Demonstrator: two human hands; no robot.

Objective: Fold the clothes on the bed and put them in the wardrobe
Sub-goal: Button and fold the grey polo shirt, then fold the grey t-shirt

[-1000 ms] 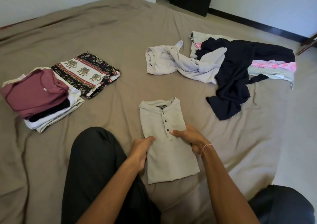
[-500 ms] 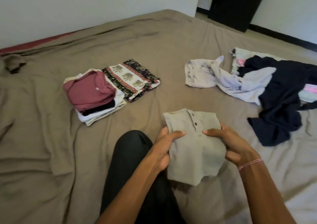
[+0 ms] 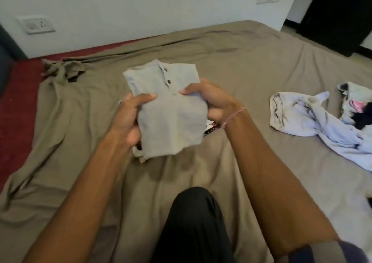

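Fingers of the left hand and right hand curl round the folded shirt, holding it by both sides above the bed. Nearest, a black knee lies between the arms. A patterned cloth peeks from under the right wrist. Loose clothes lie well apart, to the right. Leftward the bed stretches wide to a knot at its edge; beyond stand the wall and a dark door.

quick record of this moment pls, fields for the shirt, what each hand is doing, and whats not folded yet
grey shirt: folded, buttons showing, held up over the bed
left hand: grips its left edge
right hand: grips its right edge
not folded: pale lilac garment, crumpled on the sheet at right
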